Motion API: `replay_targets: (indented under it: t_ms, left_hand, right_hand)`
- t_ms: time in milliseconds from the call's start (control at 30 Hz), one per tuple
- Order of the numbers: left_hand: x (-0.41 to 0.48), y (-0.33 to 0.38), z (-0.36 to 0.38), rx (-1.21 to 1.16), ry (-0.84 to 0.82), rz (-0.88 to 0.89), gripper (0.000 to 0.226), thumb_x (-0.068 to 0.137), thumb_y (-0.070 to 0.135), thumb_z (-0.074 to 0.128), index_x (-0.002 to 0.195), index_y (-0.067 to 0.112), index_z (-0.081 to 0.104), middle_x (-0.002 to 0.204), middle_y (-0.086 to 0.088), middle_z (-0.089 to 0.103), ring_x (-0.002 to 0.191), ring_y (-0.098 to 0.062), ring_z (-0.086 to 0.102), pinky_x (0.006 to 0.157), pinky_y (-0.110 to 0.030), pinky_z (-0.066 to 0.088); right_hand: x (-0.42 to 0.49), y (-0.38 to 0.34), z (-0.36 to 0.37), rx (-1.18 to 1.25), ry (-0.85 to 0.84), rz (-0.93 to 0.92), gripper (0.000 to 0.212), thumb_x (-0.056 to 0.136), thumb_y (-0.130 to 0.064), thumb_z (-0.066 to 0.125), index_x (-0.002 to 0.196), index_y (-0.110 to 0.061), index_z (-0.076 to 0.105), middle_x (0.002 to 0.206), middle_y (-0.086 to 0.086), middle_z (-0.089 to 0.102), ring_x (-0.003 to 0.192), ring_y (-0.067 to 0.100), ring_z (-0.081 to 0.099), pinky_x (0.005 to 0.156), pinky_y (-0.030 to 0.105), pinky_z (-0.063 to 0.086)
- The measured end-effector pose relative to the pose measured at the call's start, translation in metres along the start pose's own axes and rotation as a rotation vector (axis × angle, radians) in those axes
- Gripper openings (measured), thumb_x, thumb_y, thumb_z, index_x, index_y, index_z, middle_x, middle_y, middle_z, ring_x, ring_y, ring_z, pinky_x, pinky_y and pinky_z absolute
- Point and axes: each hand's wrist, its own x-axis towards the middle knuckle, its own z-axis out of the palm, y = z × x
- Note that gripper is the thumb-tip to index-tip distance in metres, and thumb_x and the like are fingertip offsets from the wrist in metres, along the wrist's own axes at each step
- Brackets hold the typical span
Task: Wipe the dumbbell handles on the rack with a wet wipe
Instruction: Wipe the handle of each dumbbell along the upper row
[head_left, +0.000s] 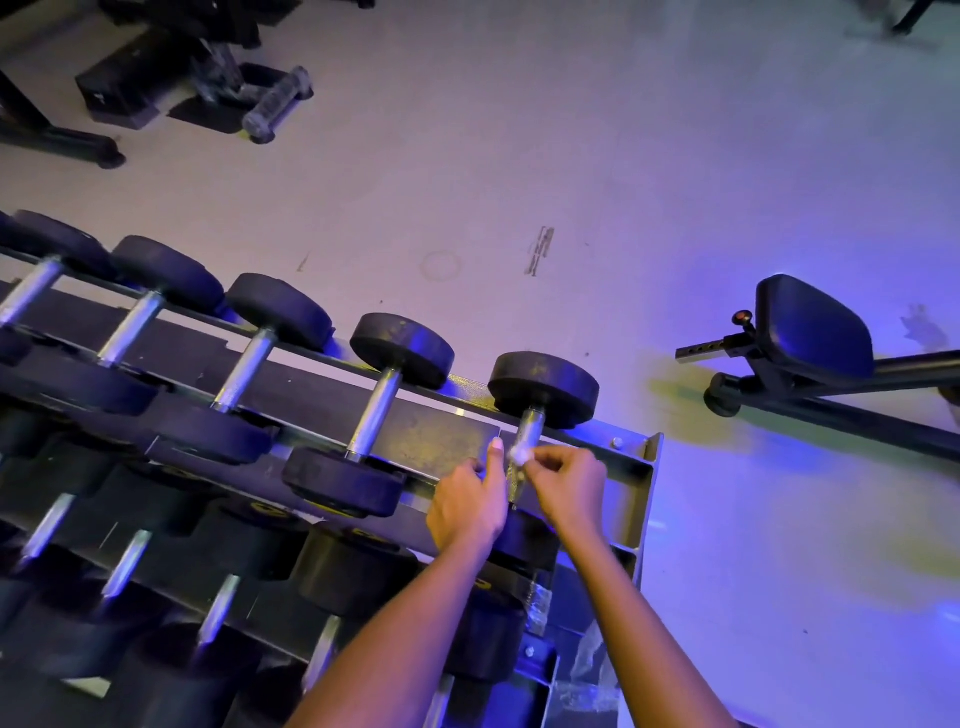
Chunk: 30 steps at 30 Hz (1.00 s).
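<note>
Step in hand: wiping of the end dumbbell (543, 387) on the rack (647, 470), top tier, right end; judged to be mid-wipe on its handle (530, 423)
Wet wipe (518, 453): small white wad, bunched and soft, pressed against the handle about halfway along the bar
Right hand (569, 486): fingertips and thumb pinch the wipe, the remaining fingers curled in
Left hand (467, 512): lies against the bar's left side with one finger straight along it, apparently steadying; whether the other fingers curl round the bar cannot be told
Handle: bright round metal bar, smooth near the far head, seemingly knurled lower down between the hands
Dumbbell heads: thick dark discs, matte and scuffed, probably rubber-coated
Rack: painted steel, angled rails, worn patches on the flat plate, bolted end frame
Next move: calls for the wad to travel the full length and round the bar, the knurled part needing firmer pressure; then a shift left to the neighbouring handle (375, 415)
Remaining work: several more handles on this tier and the tiers below; none shows visibly whether it has been wiped
Surroundings: pale scuffed floor (519, 156), padded bench (813, 325) to the right
</note>
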Motion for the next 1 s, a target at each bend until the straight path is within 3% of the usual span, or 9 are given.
replay_targets:
  t_ms: [100, 200, 400, 533, 600, 667, 767, 800, 1000]
  left_hand:
    - [-0.002, 0.001, -0.001, -0.003, -0.002, 0.002, 0.066, 0.09, 0.07, 0.026, 0.109, 0.022, 0.067, 0.113, -0.007, 0.066, 0.108, -0.029, 0.058, 0.077, -0.035, 0.037]
    - [-0.001, 0.001, -0.001, -0.01, -0.003, 0.002, 0.067, 0.09, 0.071, 0.025, 0.108, 0.022, 0.067, 0.111, -0.006, 0.066, 0.106, -0.028, 0.058, 0.078, -0.036, 0.039]
    - [-0.001, 0.003, -0.001, -0.017, -0.007, -0.008, 0.063, 0.089, 0.071, 0.028, 0.103, 0.024, 0.068, 0.111, -0.006, 0.067, 0.106, -0.029, 0.059, 0.078, -0.036, 0.039]
    - [-0.001, 0.002, -0.002, -0.015, -0.012, -0.015, 0.062, 0.09, 0.07, 0.027, 0.105, 0.025, 0.067, 0.112, -0.004, 0.067, 0.109, -0.028, 0.058, 0.078, -0.035, 0.038]
    - [-0.001, 0.002, -0.002, -0.012, -0.008, -0.015, 0.062, 0.09, 0.07, 0.027, 0.106, 0.025, 0.066, 0.114, -0.004, 0.066, 0.11, -0.028, 0.058, 0.078, -0.035, 0.038]
    - [-0.002, 0.003, -0.003, -0.008, -0.007, -0.012, 0.061, 0.091, 0.07, 0.028, 0.109, 0.025, 0.066, 0.116, -0.004, 0.066, 0.111, -0.028, 0.058, 0.077, -0.034, 0.036]
    - [-0.003, 0.005, -0.004, -0.014, -0.013, -0.014, 0.061, 0.091, 0.069, 0.028, 0.11, 0.025, 0.065, 0.115, -0.004, 0.066, 0.11, -0.027, 0.058, 0.077, -0.034, 0.035]
    - [-0.003, 0.005, -0.004, -0.016, -0.014, -0.017, 0.061, 0.091, 0.069, 0.028, 0.109, 0.025, 0.065, 0.115, -0.004, 0.066, 0.11, -0.027, 0.058, 0.077, -0.034, 0.035]
    - [-0.002, 0.003, -0.003, 0.006, -0.009, -0.009, 0.063, 0.091, 0.07, 0.027, 0.105, 0.022, 0.065, 0.114, -0.007, 0.066, 0.109, -0.03, 0.058, 0.08, -0.036, 0.039]
  right_hand:
    - [0.022, -0.017, 0.006, -0.018, 0.146, -0.075, 0.016, 0.086, -0.026, 0.071, 0.092, -0.013, 0.078, 0.09, 0.005, 0.072, 0.086, 0.021, 0.065, 0.072, 0.025, 0.042]
    - [0.029, -0.025, 0.01, -0.177, 0.091, -0.135, 0.017, 0.091, -0.014, 0.062, 0.1, -0.01, 0.076, 0.098, 0.012, 0.065, 0.091, 0.029, 0.06, 0.07, 0.027, 0.037]
    - [0.003, -0.006, 0.008, -0.366, -0.093, -0.203, 0.019, 0.087, -0.006, 0.059, 0.094, -0.006, 0.076, 0.085, 0.007, 0.056, 0.08, 0.028, 0.057, 0.062, 0.029, 0.037]
    - [-0.004, 0.008, 0.001, -0.314, -0.249, -0.106, 0.016, 0.08, -0.007, 0.07, 0.089, -0.016, 0.079, 0.069, -0.009, 0.052, 0.071, 0.014, 0.053, 0.057, 0.01, 0.034]
    - [-0.005, 0.012, -0.004, -0.137, -0.29, 0.029, 0.014, 0.078, -0.009, 0.075, 0.079, -0.023, 0.079, 0.066, -0.007, 0.063, 0.067, 0.012, 0.059, 0.067, 0.021, 0.049]
    - [-0.003, 0.014, -0.01, 0.113, -0.166, 0.137, 0.004, 0.077, -0.017, 0.079, 0.076, -0.02, 0.079, 0.066, -0.003, 0.071, 0.061, 0.009, 0.066, 0.071, 0.032, 0.056]
    - [0.01, 0.008, -0.011, 0.209, 0.188, 0.098, 0.009, 0.081, -0.031, 0.076, 0.081, -0.022, 0.077, 0.07, -0.004, 0.072, 0.063, -0.003, 0.066, 0.063, 0.005, 0.045]
    - [0.016, 0.003, -0.009, 0.232, 0.252, 0.092, 0.009, 0.082, -0.03, 0.076, 0.083, -0.021, 0.077, 0.074, -0.003, 0.072, 0.068, -0.001, 0.066, 0.062, 0.002, 0.041]
    - [0.029, -0.015, 0.024, 0.218, 0.315, 0.072, 0.01, 0.086, -0.018, 0.07, 0.092, -0.013, 0.077, 0.09, 0.004, 0.071, 0.087, 0.02, 0.063, 0.07, 0.018, 0.037]
